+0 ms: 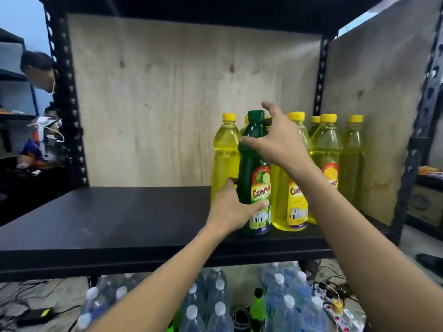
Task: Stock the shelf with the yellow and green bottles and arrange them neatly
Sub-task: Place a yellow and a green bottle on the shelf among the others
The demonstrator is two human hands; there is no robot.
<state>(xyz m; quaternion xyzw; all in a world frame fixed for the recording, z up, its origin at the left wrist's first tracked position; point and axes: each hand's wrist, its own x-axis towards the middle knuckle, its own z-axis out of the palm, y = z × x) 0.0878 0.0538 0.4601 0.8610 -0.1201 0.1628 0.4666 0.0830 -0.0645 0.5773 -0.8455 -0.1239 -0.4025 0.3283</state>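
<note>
Your two hands hold a green bottle (254, 173) upright at the front of the shelf (119, 212), on its right half. Your left hand (231, 207) wraps the lower body, with the thumb across the label. Your right hand (275, 140) grips the shoulder below the cap, its forefinger lifted clear.

The bottle is dark, glossy, see-through plastic with a ribbed green cap. It tapers from a round body to a narrow neck. Its label shows a cut lime under red lettering.

Just beside and behind it stand the yellow bottles (327, 144), clear plastic of the same shape, filled with bright yellow liquid and topped with yellow caps. Some show yellow labels.

The shelf board is matte black and flat. It is backed by pale, knotted plywood (179, 92) and framed by black metal posts (64, 92) punched with slots. Below it stand water bottles (215, 305), clear bluish plastic with white caps.
</note>
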